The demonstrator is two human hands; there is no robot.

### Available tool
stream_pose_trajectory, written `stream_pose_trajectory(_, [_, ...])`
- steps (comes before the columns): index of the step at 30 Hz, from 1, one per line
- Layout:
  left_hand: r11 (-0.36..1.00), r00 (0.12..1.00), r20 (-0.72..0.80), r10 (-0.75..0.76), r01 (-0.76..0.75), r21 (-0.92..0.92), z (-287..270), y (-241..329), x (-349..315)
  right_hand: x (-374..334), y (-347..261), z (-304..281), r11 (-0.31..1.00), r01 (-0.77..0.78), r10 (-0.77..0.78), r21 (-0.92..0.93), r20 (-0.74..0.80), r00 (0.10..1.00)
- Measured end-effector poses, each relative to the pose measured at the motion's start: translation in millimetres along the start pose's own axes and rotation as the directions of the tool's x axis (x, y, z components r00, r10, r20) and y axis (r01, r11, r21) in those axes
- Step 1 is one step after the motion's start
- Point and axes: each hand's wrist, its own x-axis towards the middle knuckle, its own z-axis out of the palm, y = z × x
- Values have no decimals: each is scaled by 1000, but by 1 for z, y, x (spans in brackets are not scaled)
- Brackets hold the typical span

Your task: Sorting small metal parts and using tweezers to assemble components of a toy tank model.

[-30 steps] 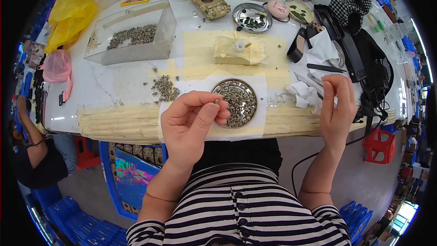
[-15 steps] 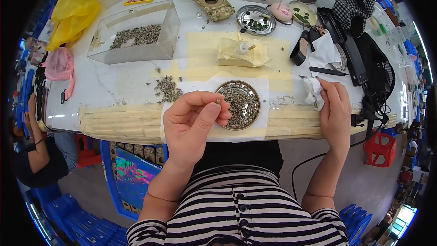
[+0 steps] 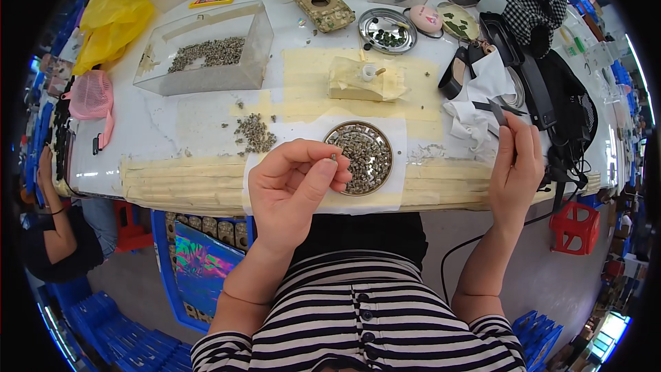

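Note:
My left hand (image 3: pixel 286 189) is raised at the near edge of the table, left of a round metal dish (image 3: pixel 390 172). Thumb and forefinger pinch a small metal piece (image 3: pixel 334 157). Many similar little metal pieces (image 3: pixel 361 158) fill the dish. On the right, my right hand (image 3: pixel 518 165) is closed around a thin, dark grey blade-like tool (image 3: pixel 497 113), its tip pointing away from me. The fingers hide the rest of that tool. Crumpled white tissue (image 3: pixel 468 124) lies just left of its tip.
A loose pile of metal pieces (image 3: pixel 255 134) lies left of the dish. Beyond stand a clear plastic box (image 3: pixel 241 76) and a tape-covered block (image 3: pixel 361 86). A camouflage-patterned model part (image 3: pixel 330 17) and a plate of dark green bits (image 3: pixel 396 24) sit farther back. Straps and cables clutter the right.
My right hand has left the tissue and moved slightly right, now with the blade-like tool in it. The tissue has shifted left and spread. My left hand has barely moved.

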Motion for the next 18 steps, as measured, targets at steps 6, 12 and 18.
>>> stream_pose_trajectory(6, [999, 999, 2, -33, 33, -18, -1, -1, 1, -15, -72, 26, 831, 252, -300, 496, 18, 954])
stream_pose_trajectory(12, [996, 997, 41, -61, 63, -70, -5, 2, 1, -9, -79, 39, 819, 357, -424, 449, 54, 904])
stream_pose_trajectory(18, [996, 995, 68, -76, 79, -42, -6, 2, 2, -9, -75, 42, 823, 394, -449, 409, 43, 892])
